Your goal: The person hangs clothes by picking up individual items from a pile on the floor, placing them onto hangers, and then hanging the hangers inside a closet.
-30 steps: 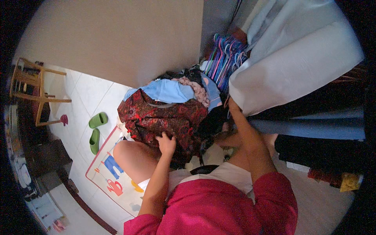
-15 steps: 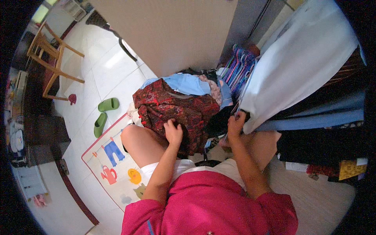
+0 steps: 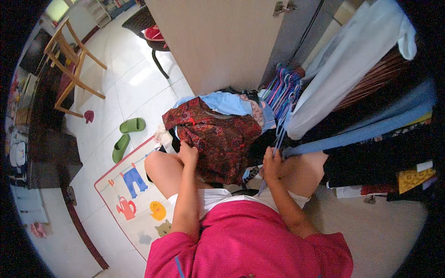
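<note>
A dark red and black patterned garment point(image 3: 218, 139) lies spread on a pile in front of my knees. My left hand point(image 3: 188, 154) is closed on its near left edge, fingers bent around the cloth. In my right hand point(image 3: 272, 164), closed just above my right thigh, is a light blue clothes hanger point(image 3: 280, 134); its upper part shows above the fingers and a thin strip below them. Beneath the patterned garment, light blue cloth point(image 3: 225, 102) shows at the far side. Several coloured hangers point(image 3: 283, 88) are bunched beyond my right hand.
White clothing point(image 3: 343, 74) hangs at the right, with dark and blue clothes point(image 3: 371, 134) below it. A wooden door panel point(image 3: 218, 41) stands behind the pile. Green slippers point(image 3: 132, 125) and a printed mat point(image 3: 148, 185) lie left; a wooden chair point(image 3: 69, 69) stands farther off.
My left hand has moved from the garment's middle to its left edge and grips it. My right hand has come nearer my body, and the light blue hanger now shows in it.
</note>
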Tool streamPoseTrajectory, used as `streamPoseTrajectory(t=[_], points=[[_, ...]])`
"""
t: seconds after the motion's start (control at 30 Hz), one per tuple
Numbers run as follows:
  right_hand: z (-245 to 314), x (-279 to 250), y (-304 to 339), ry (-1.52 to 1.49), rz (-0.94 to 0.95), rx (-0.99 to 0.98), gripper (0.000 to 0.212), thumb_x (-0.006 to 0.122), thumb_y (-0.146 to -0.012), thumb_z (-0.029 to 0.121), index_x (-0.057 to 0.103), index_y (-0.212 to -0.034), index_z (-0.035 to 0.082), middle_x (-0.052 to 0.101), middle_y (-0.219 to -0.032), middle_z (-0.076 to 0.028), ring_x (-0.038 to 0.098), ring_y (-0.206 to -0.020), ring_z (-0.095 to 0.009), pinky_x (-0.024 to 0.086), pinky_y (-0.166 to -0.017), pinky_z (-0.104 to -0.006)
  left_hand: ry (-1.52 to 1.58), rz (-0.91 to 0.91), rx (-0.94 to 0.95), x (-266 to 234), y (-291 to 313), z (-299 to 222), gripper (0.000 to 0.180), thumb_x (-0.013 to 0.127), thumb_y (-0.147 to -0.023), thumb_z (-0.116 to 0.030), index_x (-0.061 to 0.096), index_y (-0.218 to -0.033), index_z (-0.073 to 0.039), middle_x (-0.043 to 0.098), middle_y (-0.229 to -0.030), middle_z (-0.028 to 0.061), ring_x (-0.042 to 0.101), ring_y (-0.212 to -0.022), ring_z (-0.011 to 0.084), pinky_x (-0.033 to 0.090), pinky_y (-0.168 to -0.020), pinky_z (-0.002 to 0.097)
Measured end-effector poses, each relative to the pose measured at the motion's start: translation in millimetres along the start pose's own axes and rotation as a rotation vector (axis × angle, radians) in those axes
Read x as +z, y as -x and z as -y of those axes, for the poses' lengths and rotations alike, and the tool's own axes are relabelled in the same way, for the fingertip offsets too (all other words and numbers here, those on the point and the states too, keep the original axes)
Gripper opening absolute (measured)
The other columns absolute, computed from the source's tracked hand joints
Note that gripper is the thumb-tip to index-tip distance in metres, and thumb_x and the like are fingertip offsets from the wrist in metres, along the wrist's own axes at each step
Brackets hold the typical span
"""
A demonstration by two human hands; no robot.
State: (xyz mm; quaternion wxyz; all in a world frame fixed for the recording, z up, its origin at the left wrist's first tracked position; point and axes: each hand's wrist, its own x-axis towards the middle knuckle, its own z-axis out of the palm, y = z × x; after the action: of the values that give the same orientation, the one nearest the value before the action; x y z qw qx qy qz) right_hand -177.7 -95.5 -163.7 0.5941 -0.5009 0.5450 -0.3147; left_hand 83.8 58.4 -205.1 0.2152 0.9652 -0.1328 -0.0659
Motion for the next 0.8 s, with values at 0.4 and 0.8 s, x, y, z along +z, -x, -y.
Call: streamPoseTrajectory(t=[0.4, 0.8], points=[[76, -2, 10, -0.051, 0.057, -0.300, 0.032, 0.042, -0.090, 0.034, 0.047, -0.071, 0.008, 0.035, -0.053, 0.003, 0.032, -0.042, -0.005, 0.023, -0.038, -0.0211, 1.634, 0.284, 0.357, -159, -4, -71, 0.040, 0.055, -0.067, -0.004, 0.047, -0.105, 0.002, 0.056, -0.103, 0.0135, 0.058, -0.085, 0.0214, 0.047, -0.078, 0.0322], [107, 5, -72, -0.144, 0.229, -0.064, 0.032, 0.041, -0.089, 0.041, 0.048, -0.079, 0.011, 0.032, -0.051, 0.006, 0.027, -0.036, -0.005, 0.020, -0.031, -0.0197, 1.409, -0.025, 0.418, -235, -29, -74, 0.027, 0.039, -0.064, 0.007, 0.045, -0.090, 0.000, 0.054, -0.082, 0.0061, 0.053, -0.073, 0.0123, 0.044, -0.067, 0.0231]])
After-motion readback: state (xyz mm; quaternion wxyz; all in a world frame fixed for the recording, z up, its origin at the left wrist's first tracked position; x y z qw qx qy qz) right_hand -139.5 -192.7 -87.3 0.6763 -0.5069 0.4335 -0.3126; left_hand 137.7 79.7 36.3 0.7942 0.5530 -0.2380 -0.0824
